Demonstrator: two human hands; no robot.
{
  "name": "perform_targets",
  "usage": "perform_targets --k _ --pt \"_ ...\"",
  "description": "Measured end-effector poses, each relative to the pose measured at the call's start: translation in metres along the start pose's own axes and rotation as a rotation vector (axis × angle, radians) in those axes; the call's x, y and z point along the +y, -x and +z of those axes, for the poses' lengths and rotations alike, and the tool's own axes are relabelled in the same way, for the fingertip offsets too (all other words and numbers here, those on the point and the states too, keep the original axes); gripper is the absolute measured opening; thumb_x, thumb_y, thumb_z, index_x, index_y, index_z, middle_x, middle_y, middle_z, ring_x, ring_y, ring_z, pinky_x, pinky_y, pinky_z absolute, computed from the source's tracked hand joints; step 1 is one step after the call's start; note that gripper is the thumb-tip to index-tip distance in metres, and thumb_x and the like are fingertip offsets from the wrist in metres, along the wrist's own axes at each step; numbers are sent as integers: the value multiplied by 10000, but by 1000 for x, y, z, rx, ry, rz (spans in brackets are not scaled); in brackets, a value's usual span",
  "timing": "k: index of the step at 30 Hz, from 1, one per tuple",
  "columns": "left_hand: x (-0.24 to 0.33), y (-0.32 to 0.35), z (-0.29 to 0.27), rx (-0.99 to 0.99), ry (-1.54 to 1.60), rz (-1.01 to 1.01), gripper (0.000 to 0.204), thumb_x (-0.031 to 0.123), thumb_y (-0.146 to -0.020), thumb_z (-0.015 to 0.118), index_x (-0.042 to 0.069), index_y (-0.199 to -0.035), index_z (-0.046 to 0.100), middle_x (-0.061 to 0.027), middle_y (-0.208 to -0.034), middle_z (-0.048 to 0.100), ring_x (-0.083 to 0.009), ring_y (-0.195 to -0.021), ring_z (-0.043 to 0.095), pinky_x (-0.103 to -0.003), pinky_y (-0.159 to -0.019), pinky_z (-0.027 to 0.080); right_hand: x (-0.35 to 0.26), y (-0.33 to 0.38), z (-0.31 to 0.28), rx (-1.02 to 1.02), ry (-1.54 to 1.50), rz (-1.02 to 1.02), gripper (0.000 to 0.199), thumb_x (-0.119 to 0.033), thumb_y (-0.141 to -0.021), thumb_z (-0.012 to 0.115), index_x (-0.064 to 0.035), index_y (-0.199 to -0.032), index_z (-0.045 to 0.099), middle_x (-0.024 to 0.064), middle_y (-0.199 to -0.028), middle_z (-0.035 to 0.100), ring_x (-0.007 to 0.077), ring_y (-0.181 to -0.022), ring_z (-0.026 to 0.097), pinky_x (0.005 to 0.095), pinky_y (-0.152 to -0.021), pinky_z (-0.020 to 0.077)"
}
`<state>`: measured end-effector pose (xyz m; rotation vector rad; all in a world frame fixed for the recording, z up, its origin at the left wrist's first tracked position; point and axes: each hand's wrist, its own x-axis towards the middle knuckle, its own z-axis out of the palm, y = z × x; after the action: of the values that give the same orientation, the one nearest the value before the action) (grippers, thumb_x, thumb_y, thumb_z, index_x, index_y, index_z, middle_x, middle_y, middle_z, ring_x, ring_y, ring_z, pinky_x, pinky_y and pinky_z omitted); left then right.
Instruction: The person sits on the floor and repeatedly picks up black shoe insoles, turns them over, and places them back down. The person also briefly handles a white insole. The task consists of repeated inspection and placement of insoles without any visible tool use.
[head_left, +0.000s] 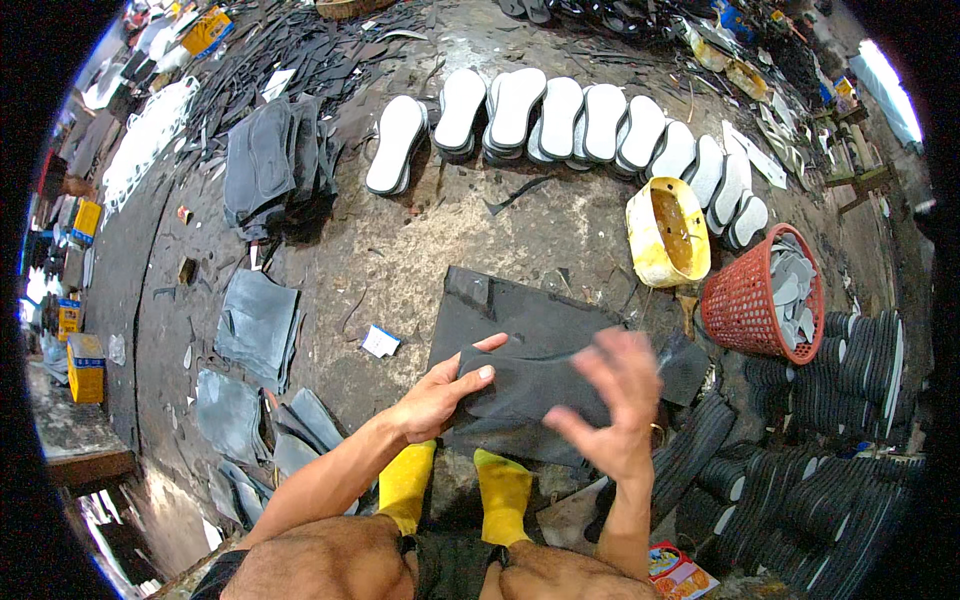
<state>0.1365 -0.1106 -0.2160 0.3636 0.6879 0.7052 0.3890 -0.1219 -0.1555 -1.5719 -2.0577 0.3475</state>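
My left hand (446, 392) has hold of the left edge of a thin dark grey sheet (535, 390), its thumb lying on top. The sheet bulges slightly and extends right toward my other hand. My right hand (618, 405) hovers by the sheet's right part, fingers spread and smeared by motion, gripping nothing that I can see. Under the held sheet, a larger dark mat (470, 300) lies on the floor in front of my feet in yellow socks (503, 495).
White-topped sole stacks (519, 108) curve across the far floor. To the right stand a yellow container (643, 238), a red basket (742, 310) of grey pieces and rows of dark soles (840, 500). At left lie dark sheets (262, 150) and blue-grey sheets (257, 325).
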Motion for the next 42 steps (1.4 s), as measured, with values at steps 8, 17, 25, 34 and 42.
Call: perform_targets --k 8,17,25,34,42 --pt "26 10 11 -144 -563 125 812 -73 -852 725 65 -1567 367 -47 -1444 555 -130 -1263 542 -330 -1073 453 28 -5 18 -265 -652 -63 678 -203 -663 924 -93 -1264 630 127 -1321 623 297 -1235 602 393 -1074 458" --pt "2 -50 -22 78 -270 -6 589 -124 -832 651 45 -1386 539 -48 -1267 671 -167 -1129 635 -328 -989 509 119 17 -78 723 -1203 450 807 -405 -826 711 46 -1437 437 234 -1255 643 349 -1123 643 464 -1035 490" --pt "-54 -18 -65 629 -931 441 807 126 -826 835 20 -1516 431 -157 -1451 558 -248 -1303 556 -401 -1088 455 72 23 -77 267 51 115 779 -193 -586 953 -88 -1277 608 114 -1311 608 298 -1232 560 434 -1101 405" --pt "14 4 0 366 -229 365 444 27 -890 773 1 -1310 631 -71 -1156 725 -125 -989 687 -290 -881 573 5 -49 -12 -41 134 -233 972 -471 -665 874 -185 -1507 481 115 -1533 462 341 -1426 398 541 -1195 272" --pt "-4 -18 -44 586 -57 268 416 79 -921 753 70 -1308 601 -68 -1058 726 -133 -919 684 -310 -830 566 88 -18 37 342 -1112 715 437 -103 -906 764 -65 -1320 629 30 -1141 656 86 -949 590 241 -799 465"
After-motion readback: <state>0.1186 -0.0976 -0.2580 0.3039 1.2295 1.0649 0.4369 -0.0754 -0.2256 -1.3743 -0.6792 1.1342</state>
